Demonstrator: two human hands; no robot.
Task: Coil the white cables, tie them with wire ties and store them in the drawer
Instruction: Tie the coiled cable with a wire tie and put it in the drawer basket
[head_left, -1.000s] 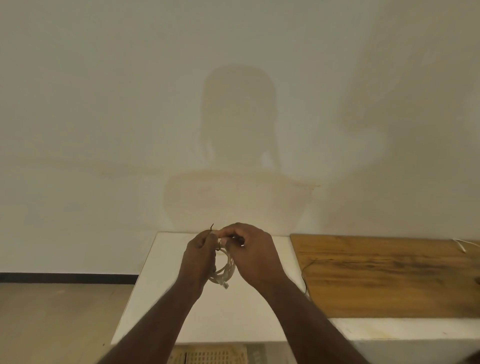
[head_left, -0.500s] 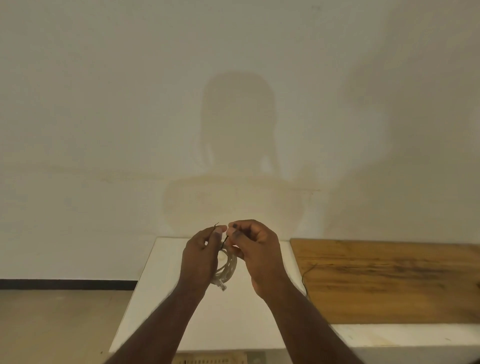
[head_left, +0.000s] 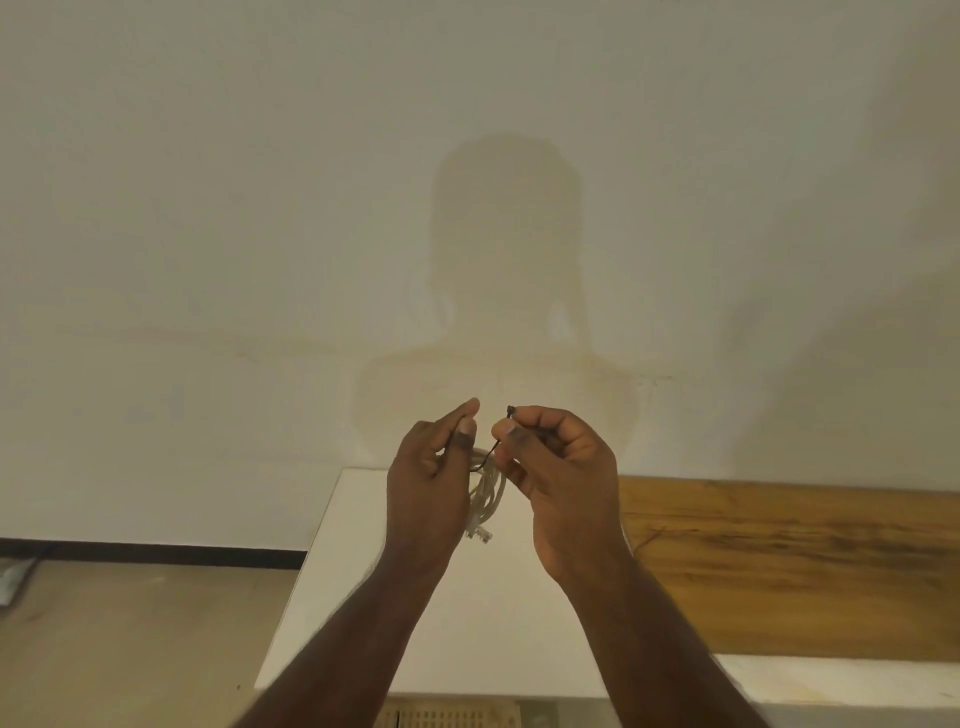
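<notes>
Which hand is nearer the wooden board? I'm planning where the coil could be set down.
Right. The right hand hovers just beside the wooden board, near its left edge; the left hand is farther left, over the white top.

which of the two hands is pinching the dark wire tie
The right hand: it pinches the wire tie by its free end. The left hand holds the coiled white cable.

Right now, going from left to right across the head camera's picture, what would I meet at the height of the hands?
Black skirting strip → left hand, holding the coiled white cable → dark wire tie → right hand, pinching the tie → wooden board.
</notes>
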